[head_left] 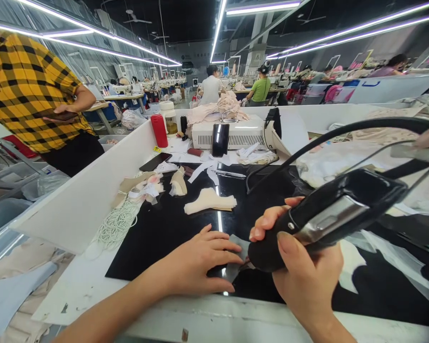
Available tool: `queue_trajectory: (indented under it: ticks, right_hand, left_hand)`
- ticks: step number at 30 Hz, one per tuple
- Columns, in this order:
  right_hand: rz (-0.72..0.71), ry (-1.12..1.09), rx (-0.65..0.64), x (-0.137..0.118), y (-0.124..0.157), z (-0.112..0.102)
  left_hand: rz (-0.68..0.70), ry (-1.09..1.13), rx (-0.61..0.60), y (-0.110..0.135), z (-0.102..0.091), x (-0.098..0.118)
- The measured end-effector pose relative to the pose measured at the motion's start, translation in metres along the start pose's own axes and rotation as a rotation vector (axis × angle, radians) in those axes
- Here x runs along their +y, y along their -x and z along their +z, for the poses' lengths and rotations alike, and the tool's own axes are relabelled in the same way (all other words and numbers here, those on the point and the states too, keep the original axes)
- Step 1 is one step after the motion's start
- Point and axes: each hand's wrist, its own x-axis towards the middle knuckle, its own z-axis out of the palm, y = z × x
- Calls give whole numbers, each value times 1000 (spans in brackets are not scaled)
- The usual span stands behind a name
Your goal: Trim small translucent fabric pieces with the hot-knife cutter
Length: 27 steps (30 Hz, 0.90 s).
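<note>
My right hand (300,267) is closed round the handle of a black hand-held iron (329,214) with a metal side plate; a black cable arcs from its rear toward the back of the bench. The iron's rounded nose presses down near a small grey fabric piece (238,252) on the glossy black work surface (164,228). My left hand (200,259) lies flat with fingers stretched out, pinning that fabric piece just left of the iron's nose.
Beige fabric cutouts (209,200), a coil of white cord (116,224), a phone (155,162), a red bottle (159,130) and a white machine box (236,133) lie further back. A white partition (93,190) borders the left. A person in a yellow plaid shirt (28,90) stands at left; other workers sit far behind.
</note>
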Motion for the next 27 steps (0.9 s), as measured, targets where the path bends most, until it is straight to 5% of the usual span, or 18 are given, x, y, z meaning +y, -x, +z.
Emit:
queue_trajectory:
  ticks: [27]
  right_hand:
    - [18, -49, -58, -6, 15, 8]
  left_hand:
    - [64, -24, 2, -1, 5, -10]
